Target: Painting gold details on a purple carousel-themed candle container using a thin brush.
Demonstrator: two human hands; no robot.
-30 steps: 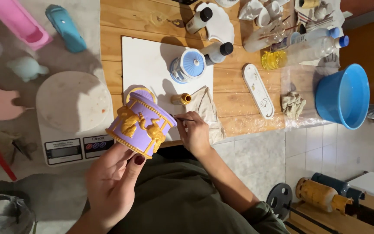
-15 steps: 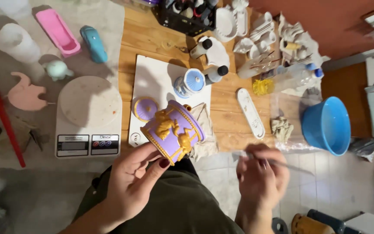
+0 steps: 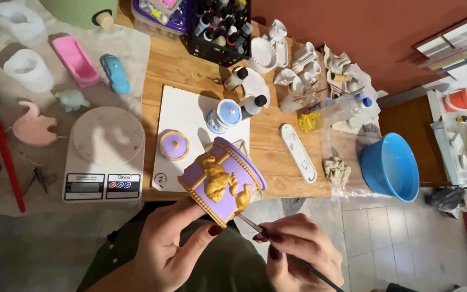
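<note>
While the left hand [image 3: 171, 246] holds the purple pot [image 3: 221, 181], the brush [image 3: 255, 226] touches its rim.

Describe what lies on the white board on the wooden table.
On the white board lie a purple lid with gold trim and a small blue-and-white jar. The purple pot, held in the left hand, covers the board's near right corner, so anything there is hidden.

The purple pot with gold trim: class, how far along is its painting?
Done: the purple pot already carries gold figures and rims. In hand: the left hand holds it, and the right hand brings a fine brush to its base rim. Left: the matching lid lies aside on the white board.
</note>
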